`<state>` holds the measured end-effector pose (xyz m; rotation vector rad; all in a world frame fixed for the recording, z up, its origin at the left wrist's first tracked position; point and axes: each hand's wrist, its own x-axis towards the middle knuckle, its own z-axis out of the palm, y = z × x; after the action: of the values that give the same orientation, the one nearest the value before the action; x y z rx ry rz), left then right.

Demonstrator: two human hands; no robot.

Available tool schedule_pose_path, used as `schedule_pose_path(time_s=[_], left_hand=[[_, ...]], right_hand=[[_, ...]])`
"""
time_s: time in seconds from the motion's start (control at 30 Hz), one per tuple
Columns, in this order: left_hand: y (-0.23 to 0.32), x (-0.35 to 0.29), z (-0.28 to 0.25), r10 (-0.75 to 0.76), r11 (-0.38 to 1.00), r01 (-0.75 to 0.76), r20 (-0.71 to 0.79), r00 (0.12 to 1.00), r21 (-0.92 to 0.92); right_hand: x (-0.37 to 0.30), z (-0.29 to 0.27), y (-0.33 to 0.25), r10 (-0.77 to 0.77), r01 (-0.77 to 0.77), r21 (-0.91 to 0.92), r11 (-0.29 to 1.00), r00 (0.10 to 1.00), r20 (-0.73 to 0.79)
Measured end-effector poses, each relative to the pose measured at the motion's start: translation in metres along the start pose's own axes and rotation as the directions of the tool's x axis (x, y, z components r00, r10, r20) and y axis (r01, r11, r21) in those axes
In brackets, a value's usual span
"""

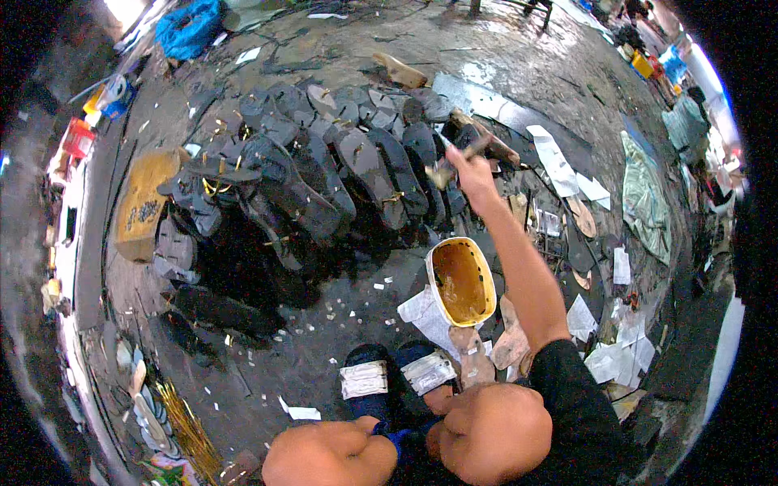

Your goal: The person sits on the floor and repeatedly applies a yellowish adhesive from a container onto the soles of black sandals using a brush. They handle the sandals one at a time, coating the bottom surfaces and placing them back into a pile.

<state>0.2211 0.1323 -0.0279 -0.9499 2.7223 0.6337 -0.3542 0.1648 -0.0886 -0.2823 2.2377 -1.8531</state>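
My right hand [473, 176] reaches forward past the soles, its fingers closed around a short tool [442, 173] with a pale, blunt end; its kind is not clear. Just beyond lies a dark wooden piece [494, 144]. To the left of the hand, many dark flip-flop soles [369, 166] lean against one another in rows on the floor, some with small yellowish bits on them. Below the hand stands a white-rimmed plastic tub [462, 279], its inside coated yellow-brown. My left hand is out of view.
At the left sits a yellow-brown block [146, 206] with small dark pieces on top. Paper sheets [555, 160] and tan cut-out pieces [510, 340] litter the right side. A blue bundle [189, 30] lies at the far left. My sandalled feet [365, 377] are close in front.
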Motion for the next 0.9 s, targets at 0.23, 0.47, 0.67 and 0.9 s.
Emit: schedule_pose_path(time_s=[0.23,0.47,0.67,0.9], left_hand=[[0.064,0.031,-0.104,0.121,0.99,-0.108,0.151,0.981,-0.092],[0.083,0.047,-0.167,0.24,0.949,-0.159,0.296,0.924,-0.273],[-0.012,0.073,-0.128,-0.205,0.709,-0.054,-0.279,0.938,-0.703],[-0.071,0.179,-0.006,0.034,0.491,0.049,0.075,0.997,-0.87]], right_hand=[[-0.165,-0.026,-0.011,-0.109,0.127,-0.239,0.963,0.99,0.091],[-0.197,-0.041,0.011,-0.264,0.337,-0.681,0.651,0.941,0.213],[-0.205,-0.079,-0.003,-0.263,0.262,-0.732,0.629,0.958,0.117],[-0.253,-0.118,-0.002,0.088,0.279,-0.846,0.453,0.931,0.354]])
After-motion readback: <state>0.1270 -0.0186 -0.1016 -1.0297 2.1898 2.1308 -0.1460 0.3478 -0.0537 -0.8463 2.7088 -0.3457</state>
